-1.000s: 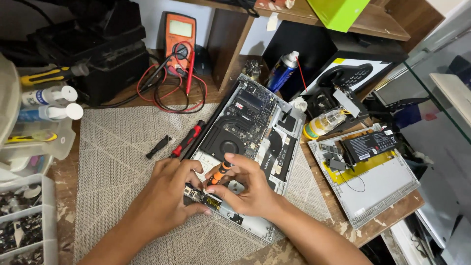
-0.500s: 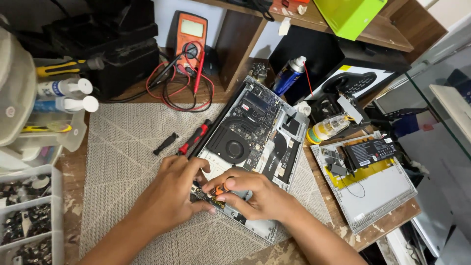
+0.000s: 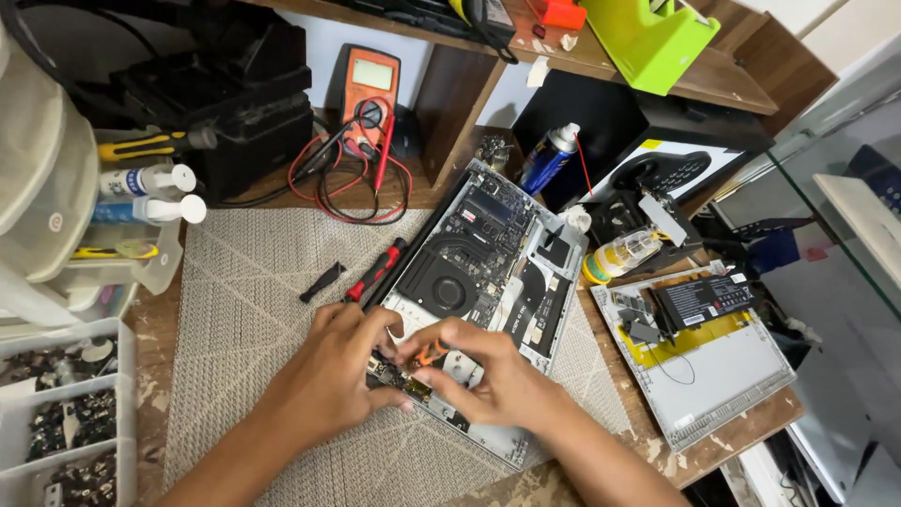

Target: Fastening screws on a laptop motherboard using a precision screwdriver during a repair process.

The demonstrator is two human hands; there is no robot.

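Observation:
An opened laptop [image 3: 497,272] lies bottom-up on a grey mat [image 3: 244,282], its fan and circuit boards exposed. My left hand [image 3: 338,376] rests on the laptop's near left corner, fingers pressing on a small board there. My right hand [image 3: 488,380] is beside it and pinches a small orange tool [image 3: 432,352] against the same spot. The two hands touch and hide most of the part beneath them.
A red-and-black screwdriver [image 3: 375,270] and a small black piece [image 3: 323,281] lie on the mat. A multimeter [image 3: 368,84] with red and black leads stands behind. A spray can [image 3: 549,158], a removed cover with a battery [image 3: 704,300] sit right. Parts boxes [image 3: 66,413] stand left.
Both hands stay on the laptop's near left corner with small finger shifts. The camera has moved in closer, so everything appears larger.

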